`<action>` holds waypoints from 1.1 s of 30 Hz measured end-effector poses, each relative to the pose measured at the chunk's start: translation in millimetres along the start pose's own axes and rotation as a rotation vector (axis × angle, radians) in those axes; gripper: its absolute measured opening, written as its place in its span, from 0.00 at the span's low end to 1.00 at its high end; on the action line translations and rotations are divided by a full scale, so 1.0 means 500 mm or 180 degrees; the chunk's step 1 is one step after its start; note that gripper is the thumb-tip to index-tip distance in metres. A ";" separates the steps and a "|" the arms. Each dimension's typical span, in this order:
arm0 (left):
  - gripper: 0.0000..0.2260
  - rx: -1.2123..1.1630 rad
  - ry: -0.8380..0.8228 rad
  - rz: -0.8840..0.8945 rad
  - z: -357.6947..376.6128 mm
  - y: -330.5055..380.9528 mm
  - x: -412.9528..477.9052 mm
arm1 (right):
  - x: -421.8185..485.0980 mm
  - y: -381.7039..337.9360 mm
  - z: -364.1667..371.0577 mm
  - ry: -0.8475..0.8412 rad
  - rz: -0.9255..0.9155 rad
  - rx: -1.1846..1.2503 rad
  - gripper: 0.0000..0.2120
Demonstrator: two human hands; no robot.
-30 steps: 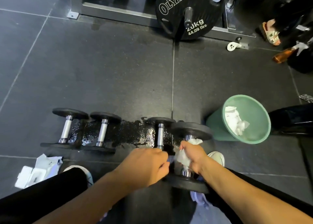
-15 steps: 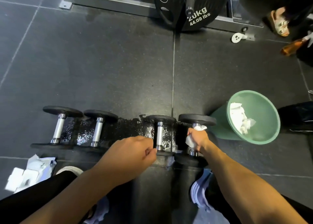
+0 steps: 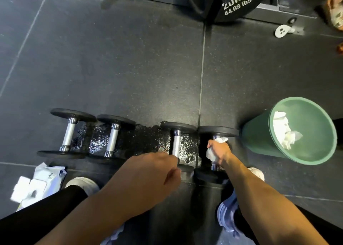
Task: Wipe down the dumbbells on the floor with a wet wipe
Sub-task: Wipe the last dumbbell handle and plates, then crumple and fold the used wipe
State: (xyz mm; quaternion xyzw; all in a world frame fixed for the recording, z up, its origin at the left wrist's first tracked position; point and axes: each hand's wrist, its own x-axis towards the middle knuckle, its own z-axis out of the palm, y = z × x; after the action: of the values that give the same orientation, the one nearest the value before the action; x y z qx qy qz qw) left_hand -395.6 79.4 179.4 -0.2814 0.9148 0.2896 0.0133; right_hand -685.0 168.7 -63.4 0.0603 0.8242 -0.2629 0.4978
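Judging by the wet floor (image 3: 100, 139), the two left dumbbells (image 3: 69, 133) and the third dumbbell (image 3: 176, 142) look wiped. By the third, the left hand (image 3: 148, 172) is curled, its hold unclear. The right hand (image 3: 220, 151) wraps its fingers round the wet wipe (image 3: 210, 155) on the handle of the rightmost dumbbell (image 3: 218, 130), likely the last.

Four dumbbells (image 3: 113, 137) lie in a row on the floor (image 3: 130, 68) across the middle of the frame. My right hand (image 3: 219, 151) is on the handle of the rightmost dumbbell (image 3: 218, 131), the wet wipe (image 3: 210, 154) in its grip. My left hand (image 3: 148, 174) is at the near end of the third dumbbell (image 3: 176, 142). Right of the row stands the bin (image 3: 259, 129) (used wipes (image 3: 284, 131) inside). The wipe packet (image 3: 40, 183) lies at lower left and the weight plate (image 3: 235, 1) is at the top.
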 end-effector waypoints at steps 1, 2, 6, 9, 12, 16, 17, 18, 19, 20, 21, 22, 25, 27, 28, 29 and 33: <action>0.13 -0.0036 -0.0067 -0.0028 -0.001 0.001 -0.002 | 0.000 0.003 0.008 0.0001 0.0024 -0.0024 0.13; 0.13 -0.0058 -0.0167 -0.0067 -0.002 0.002 -0.003 | 0.002 0.005 0.020 0.0034 0.0025 -0.0004 0.12; 0.15 -0.0096 -0.0394 -0.0224 -0.012 0.003 -0.004 | 0.020 0.014 0.065 0.0019 -0.0058 0.0064 0.05; 0.15 -0.0080 -0.0507 -0.0283 -0.014 0.002 -0.003 | 0.008 0.006 0.075 -0.0162 -0.0286 -0.0064 0.05; 0.16 -0.0052 -0.0559 -0.0233 -0.015 0.007 -0.002 | -0.001 0.005 0.078 -0.0202 -0.0558 -0.0397 0.04; 0.16 0.0073 -0.0754 -0.0347 -0.025 0.016 0.002 | 0.020 0.025 0.075 -0.0342 -0.0794 -0.0754 0.01; 0.16 0.0142 -0.0836 -0.0424 -0.027 0.017 0.003 | -0.010 0.010 0.072 -0.0283 -0.0856 -0.0785 0.03; 0.16 0.0193 -0.0872 -0.0484 -0.030 0.018 0.002 | -0.031 -0.002 0.070 -0.0176 -0.0915 -0.0827 0.07; 0.16 0.0243 -0.0881 -0.0514 -0.034 0.020 0.000 | -0.065 -0.015 0.066 -0.0118 -0.0937 -0.0804 0.08; 0.16 0.0275 -0.0893 -0.0532 -0.032 0.021 -0.001 | -0.075 -0.017 0.063 -0.0096 -0.0918 -0.0730 0.09; 0.15 0.0255 -0.0900 -0.0564 -0.032 0.023 -0.003 | -0.095 -0.022 0.057 -0.0089 -0.0906 -0.0561 0.08; 0.15 0.0208 -0.0908 -0.0611 -0.032 0.023 -0.006 | -0.114 -0.026 0.053 -0.0090 -0.0891 -0.0382 0.07; 0.11 -0.0128 -0.0797 -0.0932 -0.031 0.018 -0.003 | -0.206 -0.047 0.035 -0.0435 -0.0680 0.0384 0.05; 0.10 -0.0664 -0.0630 -0.1279 -0.032 0.013 0.007 | -0.281 -0.069 0.020 -0.0911 -0.0587 0.1057 0.09; 0.10 -0.0957 -0.0544 -0.1463 -0.031 0.012 0.014 | -0.316 -0.080 0.013 -0.1185 -0.0589 0.1415 0.12; 0.11 -0.1263 -0.0409 -0.1576 -0.035 0.016 0.021 | -0.355 -0.090 0.003 -0.1377 -0.0623 0.1631 0.15; 0.09 -0.2697 0.0031 -0.1625 -0.060 0.067 0.035 | -0.523 -0.117 -0.044 -0.2176 -0.0776 0.1745 0.23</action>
State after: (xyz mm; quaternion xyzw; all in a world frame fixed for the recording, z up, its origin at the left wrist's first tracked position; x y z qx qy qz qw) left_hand -423.6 76.8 218.3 -0.4785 0.6185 0.6222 -0.0361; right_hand -593.5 172.1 189.3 0.0021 0.5136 -0.5330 0.6725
